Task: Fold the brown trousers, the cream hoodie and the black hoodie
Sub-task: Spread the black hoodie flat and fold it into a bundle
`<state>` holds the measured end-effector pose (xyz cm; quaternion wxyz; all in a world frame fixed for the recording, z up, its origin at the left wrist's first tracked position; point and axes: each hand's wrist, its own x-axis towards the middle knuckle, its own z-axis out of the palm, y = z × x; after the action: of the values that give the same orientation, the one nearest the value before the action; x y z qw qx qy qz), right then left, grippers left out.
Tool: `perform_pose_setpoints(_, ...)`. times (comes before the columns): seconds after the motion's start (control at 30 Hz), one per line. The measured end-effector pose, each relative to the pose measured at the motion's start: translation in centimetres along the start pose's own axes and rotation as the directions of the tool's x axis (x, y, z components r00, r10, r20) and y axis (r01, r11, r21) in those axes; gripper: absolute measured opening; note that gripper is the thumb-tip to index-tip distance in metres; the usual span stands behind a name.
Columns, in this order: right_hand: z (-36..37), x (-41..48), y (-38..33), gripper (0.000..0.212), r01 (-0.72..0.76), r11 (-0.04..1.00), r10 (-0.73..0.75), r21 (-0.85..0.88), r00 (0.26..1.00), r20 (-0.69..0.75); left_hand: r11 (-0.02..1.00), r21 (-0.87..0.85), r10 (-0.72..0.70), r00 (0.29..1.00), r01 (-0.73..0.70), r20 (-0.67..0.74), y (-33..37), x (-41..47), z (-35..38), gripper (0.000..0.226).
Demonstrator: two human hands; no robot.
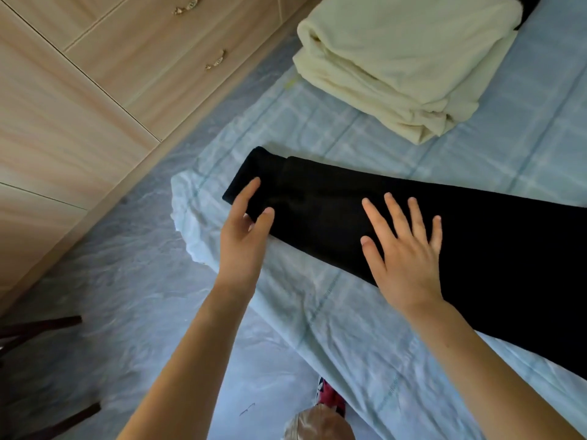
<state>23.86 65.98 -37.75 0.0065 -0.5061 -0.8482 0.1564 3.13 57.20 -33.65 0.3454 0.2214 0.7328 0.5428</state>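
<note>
Two bare hands rest on the black hoodie (492, 249), which lies as a long dark strip across the pale blue checked sheet (349, 312), running from its narrow banded end near 10 o'clock out past the edge of view at 3 o'clock. Our left hand (246, 236) sits at that banded end, turned on its edge, fingers straight and thumb held a little apart from them, the tips touching the cloth without curling round it. Our right hand (403, 249), just toward 3 o'clock of the left, lies palm down on the fabric with all five fingers spread flat.

At 1 o'clock the cream hoodie (406, 58) sits folded in a thick stack on the same sheet, well apart from the black one. A sliver of dark cloth (530, 4) shows behind it; we cannot tell what it is.

Toward 10 o'clock stands a light wooden cabinet (79, 106) with metal drawer handles (216, 60). Dark wooden legs (41, 325) show at 8 o'clock, and a red patterned slipper (330, 396) at 6 o'clock.
</note>
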Motion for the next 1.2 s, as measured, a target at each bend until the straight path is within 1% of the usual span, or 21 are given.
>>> perform_pose_setpoints(0.03, -0.5, 0.0, -0.2, 0.056, -0.001, 0.998, 0.002, 0.063, 1.0, -0.014, 0.999, 0.017, 0.034, 0.999, -0.035, 0.028, 0.5, 0.1, 0.2, 0.05)
perform_pose_setpoints(0.07, -1.2, 0.1, -0.5, 0.056, 0.009, 0.986, -0.003, 0.166, 0.999, -0.039, 0.997, 0.006, 0.07, 0.995, -0.071, 0.077, 1.2, 0.0, 0.4, 0.052)
perform_pose_setpoints(0.1, -2.0, 0.2, -0.9, 0.055, 0.034, 0.948, -0.013, 0.317, 0.998, -0.067, 0.994, -0.016, 0.107, 0.984, -0.106, 0.144, 1.9, -0.3, 0.8, 0.053)
perform_pose_setpoints(0.13, -3.0, 0.3, -1.3, 0.054, 0.064, 0.864, -0.022, 0.5, 0.996, -0.09, 0.989, -0.039, 0.144, 0.964, -0.139, 0.223, 2.8, -0.8, 1.5, 0.054)
perform_pose_setpoints(0.17, -4.0, 0.5, -1.7, 0.052, 0.09, 0.729, -0.026, 0.679, 0.994, -0.104, 0.983, -0.065, 0.182, 0.937, -0.171, 0.298, 3.7, -1.4, 2.5, 0.055)
perform_pose_setpoints(0.2, -4.9, 0.6, -2.0, 0.051, 0.104, 0.566, -0.024, 0.817, 0.994, -0.111, 0.977, -0.093, 0.214, 0.907, -0.193, 0.362, 4.6, -2.1, 3.6, 0.055)
perform_pose_setpoints(0.23, -5.9, 0.7, -2.2, 0.049, 0.107, 0.416, -0.014, 0.903, 0.994, -0.111, 0.972, -0.119, 0.234, 0.879, -0.202, 0.416, 5.4, -2.7, 4.8, 0.056)
perform_pose_setpoints(0.27, -6.8, 0.7, -2.0, 0.048, 0.112, 0.301, -0.002, 0.947, 0.993, -0.117, 0.969, -0.138, 0.244, 0.854, -0.203, 0.459, 6.2, -3.4, 6.2, 0.057)
perform_pose_setpoints(0.3, -7.6, 0.6, -1.4, 0.047, 0.121, 0.219, 0.011, 0.968, 0.992, -0.127, 0.969, -0.148, 0.247, 0.833, -0.2, 0.495, 6.8, -4.1, 7.7, 0.058)
perform_pose_setpoints(0.33, -8.3, 0.4, -0.5, 0.046, 0.129, 0.165, 0.024, 0.978, 0.991, -0.135, 0.969, -0.15, 0.247, 0.814, -0.197, 0.525, 7.4, -4.9, 9.2, 0.059)
perform_pose_setpoints(0.4, -9.5, -0.5, 2.3, 0.047, 0.131, 0.104, 0.058, 0.986, 0.989, -0.137, 0.972, -0.135, 0.235, 0.784, -0.192, 0.574, 8.4, -6.7, 12.6, 0.06)
perform_pose_setpoints(0.47, -10.4, -1.9, 6.0, 0.047, 0.145, 0.089, 0.102, 0.985, 0.983, -0.154, 0.975, -0.12, 0.222, 0.76, -0.188, 0.611, 9.0, -8.7, 16.4, 0.061)
perform_pose_setpoints(0.6, -12.6, -5.7, 14.5, 0.046, 0.164, 0.104, 0.19, 0.981, 0.965, -0.181, 0.978, -0.107, 0.204, 0.708, -0.18, 0.675, 9.7, -13.3, 24.3, 0.062)
perform_pose_setpoints(0.7, -14.6, -9.3, 21.2, 0.046, 0.153, 0.12, 0.269, 0.981, 0.946, -0.18, 0.98, -0.121, 0.194, 0.644, -0.157, 0.74, 9.9, -17.1, 30.5, 0.062)
perform_pose_setpoints(0.83, -17.5, -14.2, 30.0, 0.047, 0.146, 0.186, 0.383, 0.972, 0.9, -0.209, 0.98, -0.102, 0.184, 0.575, -0.172, 0.797, 10.2, -22.5, 39.0, 0.065)
perform_pose_setpoints(0.93, -19.7, -17.8, 36.4, 0.045, 0.123, 0.245, 0.466, 0.962, 0.855, -0.228, 0.979, -0.125, 0.19, 0.507, -0.16, 0.841, 10.3, -26.8, 45.7, 0.065)
perform_pose_setpoints(1.0, -20.7, -20.1, 40.7, 0.044, 0.096, 0.297, 0.531, 0.95, 0.81, -0.248, 0.983, -0.136, 0.178, 0.448, -0.124, 0.876, 9.8, -29.5, 50.0, 0.064)
perform_pose_setpoints(1.07, -20.6, -22.1, 44.5, 0.044, 0.051, 0.337, 0.58, 0.94, 0.775, -0.249, 0.99, -0.131, 0.138, 0.407, -0.045, 0.903, 8.6, -31.8, 53.8, 0.063)
perform_pose_setpoints(1.13, -19.7, -23.6, 47.6, 0.045, -0.015, 0.337, 0.614, 0.941, 0.762, -0.207, 0.996, -0.081, 0.06, 0.4, 0.035, 0.915, 7.1, -33.7, 56.6, 0.062)
perform_pose_setpoints(1.2, -18.7, -24.6, 49.6, 0.046, -0.078, 0.314, 0.635, 0.946, 0.758, -0.148, 0.995, -0.032, -0.01, 0.4, 0.098, 0.916, 5.7, -35.0, 58.3, 0.062)
